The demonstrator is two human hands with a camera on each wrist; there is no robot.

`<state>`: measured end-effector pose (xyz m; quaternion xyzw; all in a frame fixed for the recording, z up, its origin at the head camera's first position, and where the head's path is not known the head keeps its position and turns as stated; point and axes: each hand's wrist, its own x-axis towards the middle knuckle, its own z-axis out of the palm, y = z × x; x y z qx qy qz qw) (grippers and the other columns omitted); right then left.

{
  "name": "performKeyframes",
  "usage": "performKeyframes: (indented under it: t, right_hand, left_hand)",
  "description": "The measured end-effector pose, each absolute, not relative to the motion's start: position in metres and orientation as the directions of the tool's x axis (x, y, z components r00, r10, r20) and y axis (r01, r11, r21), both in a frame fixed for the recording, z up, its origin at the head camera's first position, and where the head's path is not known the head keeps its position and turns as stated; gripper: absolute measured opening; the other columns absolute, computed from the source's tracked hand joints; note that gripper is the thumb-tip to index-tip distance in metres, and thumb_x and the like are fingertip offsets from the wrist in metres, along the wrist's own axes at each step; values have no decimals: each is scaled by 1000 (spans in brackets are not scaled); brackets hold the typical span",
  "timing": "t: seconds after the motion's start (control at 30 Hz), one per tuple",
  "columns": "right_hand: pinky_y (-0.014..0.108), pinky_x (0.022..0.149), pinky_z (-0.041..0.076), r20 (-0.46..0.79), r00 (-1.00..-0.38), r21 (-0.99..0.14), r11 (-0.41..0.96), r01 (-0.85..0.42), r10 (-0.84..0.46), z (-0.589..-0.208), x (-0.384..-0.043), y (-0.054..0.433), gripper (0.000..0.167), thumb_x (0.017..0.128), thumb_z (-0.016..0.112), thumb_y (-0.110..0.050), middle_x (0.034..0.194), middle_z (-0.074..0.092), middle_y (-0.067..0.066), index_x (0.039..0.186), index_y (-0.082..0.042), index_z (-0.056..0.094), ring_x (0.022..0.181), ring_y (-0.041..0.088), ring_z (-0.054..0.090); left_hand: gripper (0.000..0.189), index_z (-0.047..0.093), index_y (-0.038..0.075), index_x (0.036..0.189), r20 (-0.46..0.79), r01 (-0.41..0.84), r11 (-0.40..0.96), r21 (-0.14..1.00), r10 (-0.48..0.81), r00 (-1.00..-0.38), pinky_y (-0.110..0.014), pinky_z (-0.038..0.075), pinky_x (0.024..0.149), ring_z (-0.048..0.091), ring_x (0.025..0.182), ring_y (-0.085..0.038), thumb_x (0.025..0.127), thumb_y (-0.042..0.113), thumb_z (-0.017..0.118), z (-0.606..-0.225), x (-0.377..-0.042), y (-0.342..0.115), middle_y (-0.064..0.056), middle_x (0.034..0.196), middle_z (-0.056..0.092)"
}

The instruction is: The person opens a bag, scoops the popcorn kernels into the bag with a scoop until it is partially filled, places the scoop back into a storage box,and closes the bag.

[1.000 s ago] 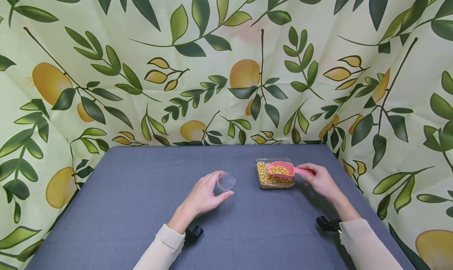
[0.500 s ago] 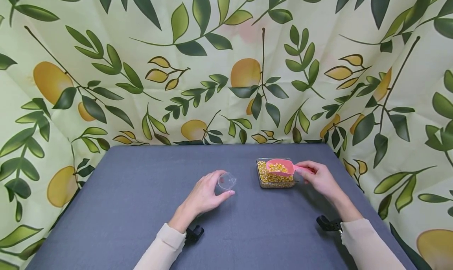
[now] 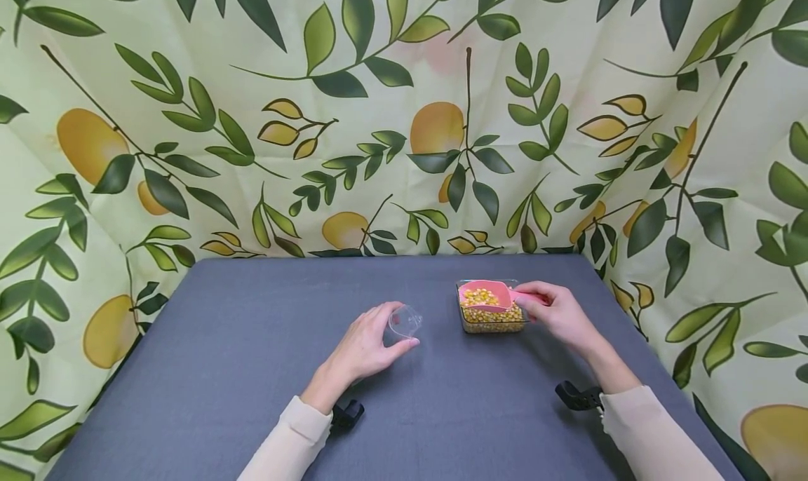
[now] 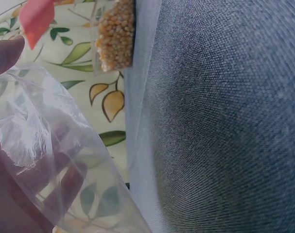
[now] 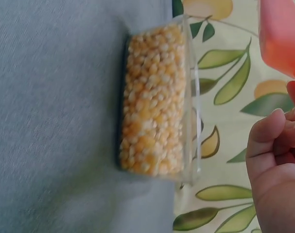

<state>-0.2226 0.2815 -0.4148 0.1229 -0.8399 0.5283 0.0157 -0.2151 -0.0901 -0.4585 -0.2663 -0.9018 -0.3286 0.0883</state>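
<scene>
A clear plastic bag [image 4: 64, 141] hangs from my left hand [image 3: 365, 346], its rounded mouth held apart between the thumb and fingers. No kernels show inside the bag. My right hand [image 3: 564, 318] grips the handle of a pink scoop [image 3: 501, 295], whose bowl carries yellow corn kernels [image 3: 478, 296]. Raised over its rim, the scoop overlaps a clear rectangular container [image 5: 193, 145] filled with corn kernels [image 5: 154, 102]. In the right wrist view the scoop stands apart from the container, and curled fingers hold its handle.
Blue-grey cloth covers the table [image 3: 252, 341]. Behind it and at both sides hangs a curtain [image 3: 379, 165] printed with leaves and fruit. Black wrist straps [image 3: 577, 397] sit below both hands.
My right hand has lifted the loaded scoop a little and moved it left over the container. The left hand and the bag have stayed nearly still.
</scene>
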Motion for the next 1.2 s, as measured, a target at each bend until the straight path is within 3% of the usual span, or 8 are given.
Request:
performKeyframes:
  t: [0.17, 0.37, 0.47, 0.63, 0.87, 1.2]
  right_hand:
    - [29, 62, 50, 175, -963, -879, 409, -246, -205, -411, -224, 272, 28, 99, 69, -18, 92, 64, 15, 117, 3, 68, 75, 23, 57]
    - [30, 63, 50, 168, -960, -884, 396, -247, -224, -406, -225, 263, 28, 98, 69, -18, 97, 63, 21, 117, 2, 68, 77, 31, 58]
    - [32, 62, 50, 169, -957, -885, 392, -252, -234, -405, -225, 259, 27, 98, 69, -17, 97, 62, 25, 117, 2, 69, 76, 27, 57]
    - [31, 59, 47, 195, -947, -884, 373, -282, -255, -404, -226, 250, 24, 97, 71, -14, 89, 61, 20, 116, 1, 70, 70, 18, 53]
    - [27, 56, 43, 227, -932, -881, 348, -320, -281, -405, -224, 239, 23, 95, 71, -10, 83, 61, 11, 114, 2, 70, 65, 21, 51]
    - [28, 58, 46, 228, -928, -881, 344, -326, -294, -411, -227, 227, 23, 95, 72, -10, 89, 62, 11, 115, 2, 71, 68, 13, 53]
  left_hand:
    - [63, 56, 11, 136, 343, 546, 637, 544, 425, -838, -49, 48, 94, 62, 104, -23, 88, 48, 74, -458, -216, -90, -6, 112, 67]
    - [65, 55, 11, 137, 344, 545, 636, 546, 423, -838, -49, 48, 94, 62, 104, -23, 88, 49, 74, -458, -217, -90, -6, 113, 67]
    - [65, 55, 11, 138, 341, 539, 635, 554, 418, -842, -50, 48, 95, 62, 105, -24, 88, 48, 75, -458, -217, -90, -7, 113, 66]
    - [66, 55, 11, 138, 341, 533, 635, 559, 410, -846, -50, 47, 95, 62, 106, -24, 87, 48, 76, -458, -216, -89, -7, 113, 66]
    - [71, 53, 12, 140, 316, 513, 640, 572, 406, -858, -51, 47, 96, 61, 107, -24, 86, 52, 75, -457, -215, -89, -8, 116, 66]
    - [71, 54, 11, 138, 330, 532, 649, 544, 418, -846, -47, 48, 95, 60, 105, -20, 85, 54, 75, -458, -215, -90, -6, 117, 64]
